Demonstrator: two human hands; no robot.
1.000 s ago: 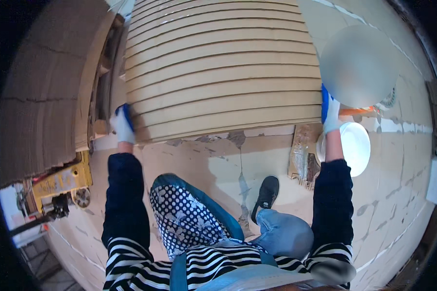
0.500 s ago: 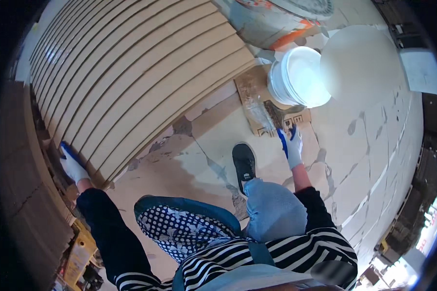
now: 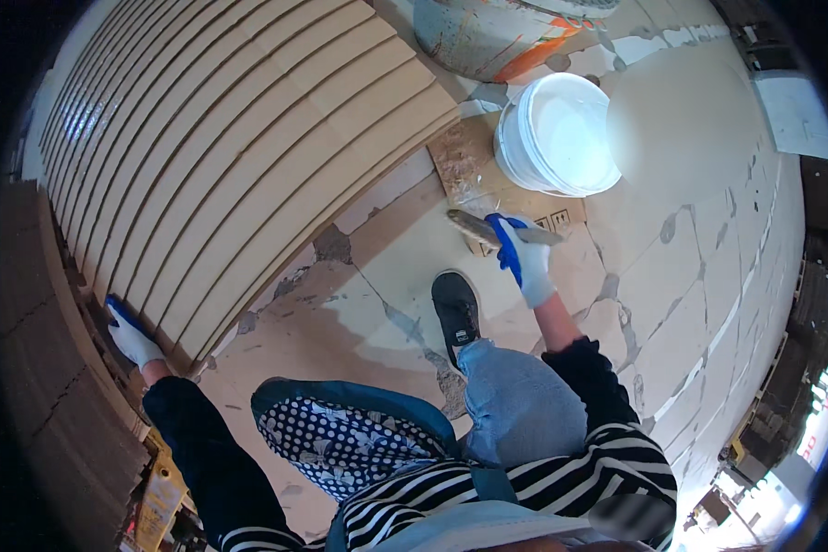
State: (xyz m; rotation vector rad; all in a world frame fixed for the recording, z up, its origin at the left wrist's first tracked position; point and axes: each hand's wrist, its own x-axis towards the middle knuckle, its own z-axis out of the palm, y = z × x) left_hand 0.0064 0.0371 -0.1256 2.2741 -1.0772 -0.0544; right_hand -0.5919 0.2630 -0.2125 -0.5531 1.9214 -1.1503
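My right hand (image 3: pixel 526 262), in a white glove with blue palm and fingers, is closed round a long brush (image 3: pixel 471 226). It is held level above the floor, its dark greenish end pointing left and its paler end showing right of the fist. Just beyond stands a white bucket (image 3: pixel 575 138), its inside washed out by glare, on a flattened piece of cardboard (image 3: pixel 460 166). At the left, my left hand (image 3: pixel 132 337), gloved alike, lies with fingers stretched out against the near left edge of overlapping tan boards (image 3: pixel 248 175). It holds nothing that I can see.
A large grey drum with orange smears (image 3: pixel 488 41) stands at the far side. Cracked, patched floor (image 3: pixel 377 294) runs between the boards and my shoe (image 3: pixel 456 313). Brown stacked sheets (image 3: pixel 55 368) and a yellow metal part (image 3: pixel 161 497) lie at the left. A pale blurred patch covers the area right of the bucket.
My right hand has lifted the brush from the cardboard and moved slightly left and nearer. My left hand stays against the boards' edge. The view has shifted slightly.
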